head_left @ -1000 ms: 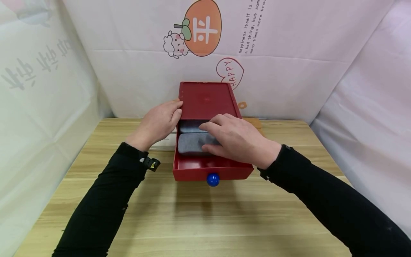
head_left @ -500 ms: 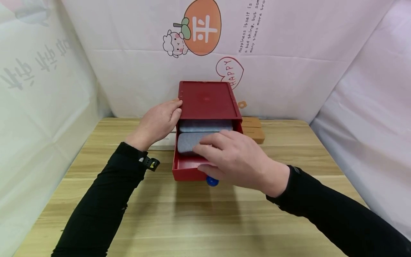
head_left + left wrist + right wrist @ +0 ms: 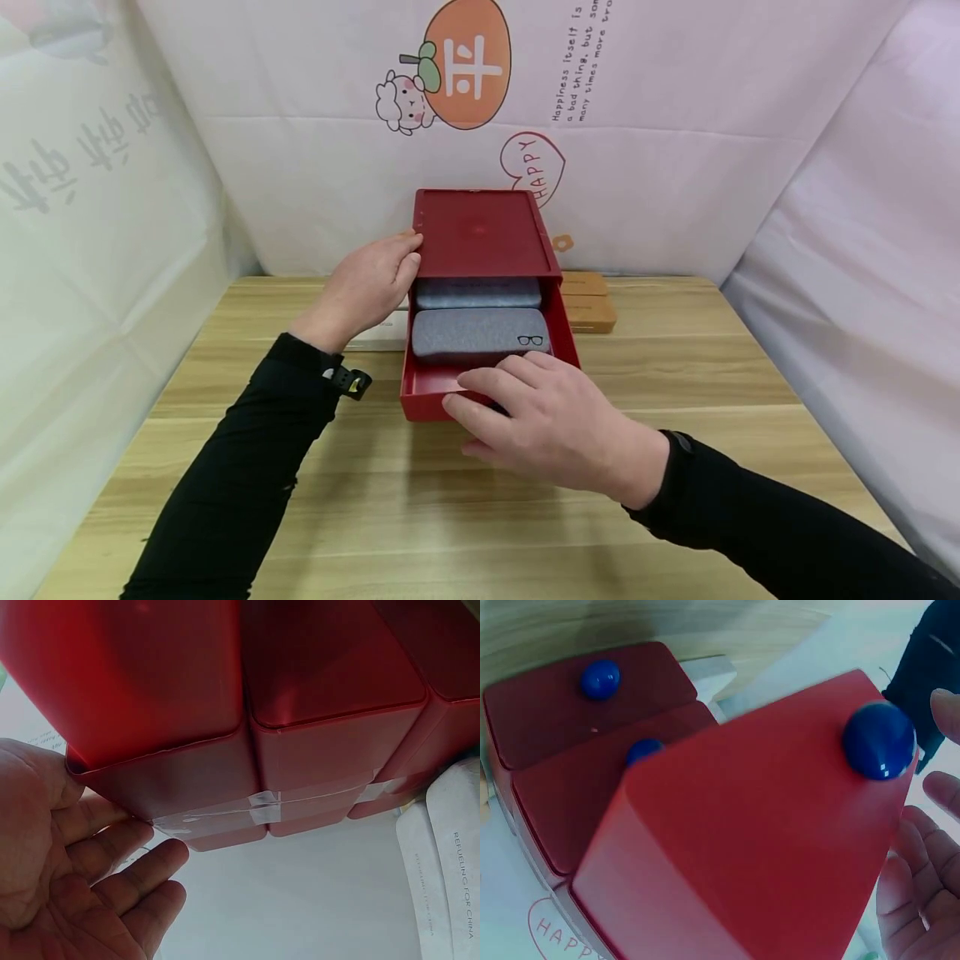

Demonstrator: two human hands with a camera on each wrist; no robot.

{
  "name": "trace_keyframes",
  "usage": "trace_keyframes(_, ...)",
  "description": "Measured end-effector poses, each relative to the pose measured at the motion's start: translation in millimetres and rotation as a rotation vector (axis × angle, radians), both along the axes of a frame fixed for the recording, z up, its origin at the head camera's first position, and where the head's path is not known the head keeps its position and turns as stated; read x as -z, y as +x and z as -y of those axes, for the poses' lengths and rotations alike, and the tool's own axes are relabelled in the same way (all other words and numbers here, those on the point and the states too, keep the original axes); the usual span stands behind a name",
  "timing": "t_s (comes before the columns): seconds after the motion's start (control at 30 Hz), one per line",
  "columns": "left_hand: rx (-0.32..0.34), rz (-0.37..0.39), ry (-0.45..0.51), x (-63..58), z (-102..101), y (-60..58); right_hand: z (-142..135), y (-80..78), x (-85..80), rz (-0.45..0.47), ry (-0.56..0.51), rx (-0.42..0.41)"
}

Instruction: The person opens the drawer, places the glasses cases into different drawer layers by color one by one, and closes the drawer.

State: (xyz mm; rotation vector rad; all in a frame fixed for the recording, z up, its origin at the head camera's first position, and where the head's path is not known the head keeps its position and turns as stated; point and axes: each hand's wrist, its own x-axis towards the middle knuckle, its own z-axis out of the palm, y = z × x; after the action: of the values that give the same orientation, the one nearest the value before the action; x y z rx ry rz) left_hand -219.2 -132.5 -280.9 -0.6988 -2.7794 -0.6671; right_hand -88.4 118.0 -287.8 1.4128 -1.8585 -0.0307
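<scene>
A red drawer cabinet (image 3: 480,233) stands at the back of the table with its top drawer (image 3: 426,408) pulled out. In that drawer lie two grey-blue glasses cases; the front glasses case (image 3: 472,333) bears a small spectacles print, and the rear glasses case (image 3: 480,293) is partly under the cabinet top. My left hand (image 3: 367,287) rests against the cabinet's left side, its fingers fairly straight along the wall. Over the drawer's front edge is my right hand (image 3: 555,425), fingers loosely bent and holding nothing. It hides the blue knob (image 3: 879,740) in the head view.
Two lower drawers (image 3: 592,712) with blue knobs are closed. White boxes (image 3: 386,331) stand left of the cabinet, orange-brown boxes (image 3: 588,312) to its right. A white printed cloth (image 3: 300,167) hangs behind the wooden table (image 3: 337,500).
My right hand has drawn back from the front glasses case toward the drawer's front edge, uncovering the case and its spectacles print. The left hand has stayed in place.
</scene>
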Motion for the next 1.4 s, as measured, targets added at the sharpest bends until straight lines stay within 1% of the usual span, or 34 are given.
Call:
trace_keyframes(0.2,0.002,0.000,0.001,-0.6,0,0.3,-2,6.3,4.6,-0.078,-0.018,-0.009)
trace_keyframes(0.37,0.001,0.000,0.001,-0.3,0,0.5,-3,11.1,8.6,-0.086,0.012,-0.015)
trace_keyframes(0.5,-0.002,-0.004,-0.001,-0.1,0,0.4,-4,12.6,13.2,-0.086,0.035,-0.006)
trace_keyframes(0.67,-0.004,-0.005,0.001,0.2,0,0.5,-7,13.7,18.6,-0.045,0.088,0.040)
trace_keyframes(0.77,-0.003,-0.004,-0.001,0.3,0,0.6,-8,12.9,21.1,-0.058,0.100,0.057)
trace_keyframes(1.0,-0.002,-0.002,-0.003,0.0,0,1.0,-10,10.7,24.3,-0.065,0.101,0.090)
trace_keyframes(1.23,0.000,0.001,-0.001,-0.1,-1,0.8,-11,10.5,22.8,-0.063,0.116,0.112)
trace_keyframes(1.4,-0.001,0.004,0.003,-0.1,0,0.7,-10,8.6,19.9,-0.049,0.076,0.090)
